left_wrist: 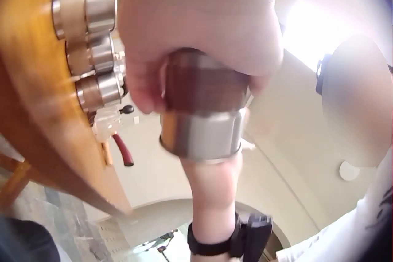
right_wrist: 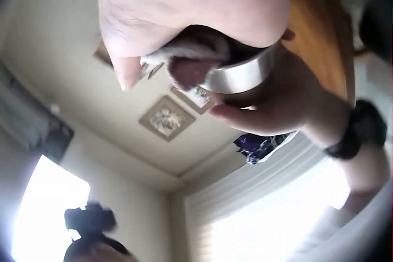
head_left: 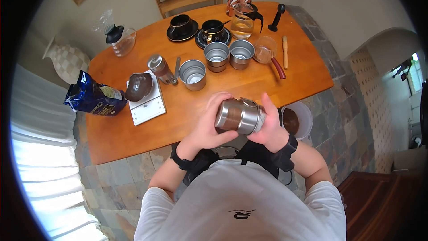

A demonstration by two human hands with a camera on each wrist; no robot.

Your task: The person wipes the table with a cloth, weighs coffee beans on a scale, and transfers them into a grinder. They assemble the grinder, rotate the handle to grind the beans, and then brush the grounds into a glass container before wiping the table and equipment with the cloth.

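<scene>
A shiny metal cup (head_left: 236,117) lies on its side between my hands, above the front edge of the table. My left hand (head_left: 208,127) grips it around the base end, thumb below and fingers over the top. In the left wrist view the cup (left_wrist: 206,130) hangs from that hand, its wall blurred. At the mouth end, my right hand (head_left: 275,129) holds a whitish cloth (head_left: 261,120) against the opening, thumb raised. The right wrist view shows the cloth (right_wrist: 190,48) bunched under the palm at the bright rim; the cup's inside is mostly hidden.
Three metal cups (head_left: 193,75) stand mid-table. Left are a white scale (head_left: 149,111) bearing a dark bowl (head_left: 139,87), a grinder (head_left: 160,68) and a blue bag (head_left: 98,100). Behind stand black cups (head_left: 181,23) and a glass pitcher (head_left: 242,26). A bin (head_left: 305,118) sits right.
</scene>
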